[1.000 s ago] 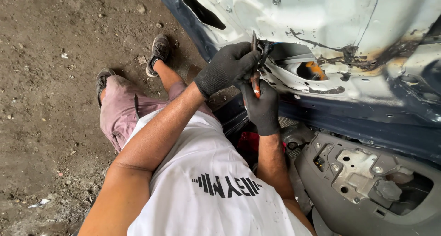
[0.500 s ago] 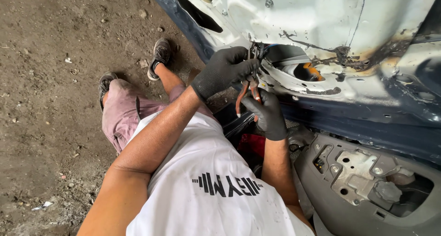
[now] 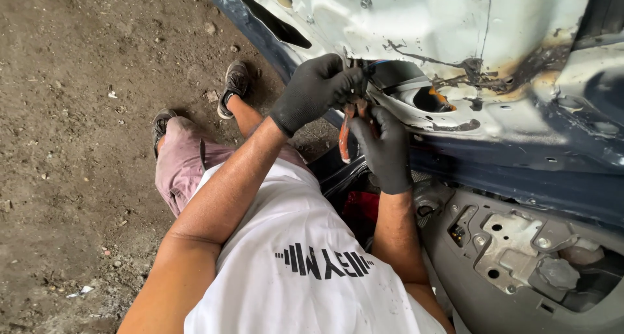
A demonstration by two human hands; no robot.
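Red-handled pliers [image 3: 346,133] were gripped in the gloved right hand [image 3: 389,145], just below the white car panel [image 3: 455,28]. The gloved left hand [image 3: 316,90] was closed around wires [image 3: 370,67] at the panel's opening [image 3: 416,90].

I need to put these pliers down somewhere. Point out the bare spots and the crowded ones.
Bare dirt ground lies left of the bent knee and beyond the shoes, with only small stones. Crowded: the door panel opening, where the left hand and right hand work the orange-handled pliers, and the grey latch plate below.
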